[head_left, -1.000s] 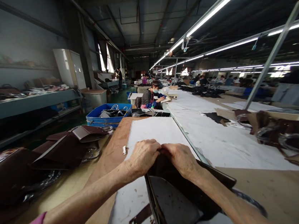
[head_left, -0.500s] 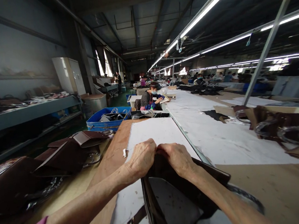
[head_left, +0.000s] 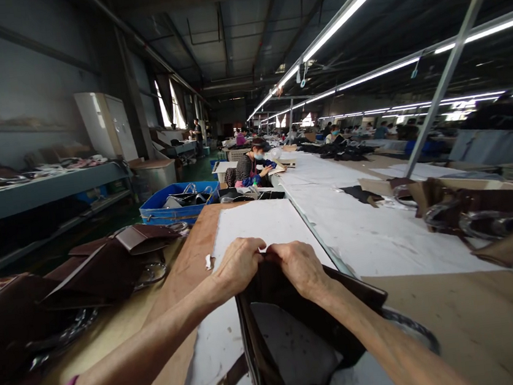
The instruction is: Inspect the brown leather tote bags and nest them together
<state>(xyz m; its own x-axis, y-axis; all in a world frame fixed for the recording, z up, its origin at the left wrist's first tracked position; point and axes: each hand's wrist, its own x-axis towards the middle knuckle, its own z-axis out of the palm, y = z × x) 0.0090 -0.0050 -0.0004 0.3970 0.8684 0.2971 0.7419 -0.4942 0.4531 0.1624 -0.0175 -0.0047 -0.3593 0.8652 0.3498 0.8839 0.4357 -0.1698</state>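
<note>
A dark brown leather bag (head_left: 270, 314) stands open on the white sheet (head_left: 260, 223) in front of me, with pale paper stuffing inside it. My left hand (head_left: 238, 264) and my right hand (head_left: 299, 267) meet at the bag's far top edge. Both are closed, knuckles up, pinching that edge side by side. A strap with holes (head_left: 231, 376) hangs from the bag's near left side. What lies under the fingertips is hidden.
Several finished brown bags (head_left: 107, 265) lie on the bench to my left, more at the right (head_left: 472, 211). A blue crate (head_left: 178, 202) stands ahead. A seated person (head_left: 251, 167) works further down the long table (head_left: 381, 234). Shelving (head_left: 43, 186) runs along the left wall.
The view has tipped and shifted slightly. Both hands stay closed on the bag's top edge, sitting a little higher in the frame.
</note>
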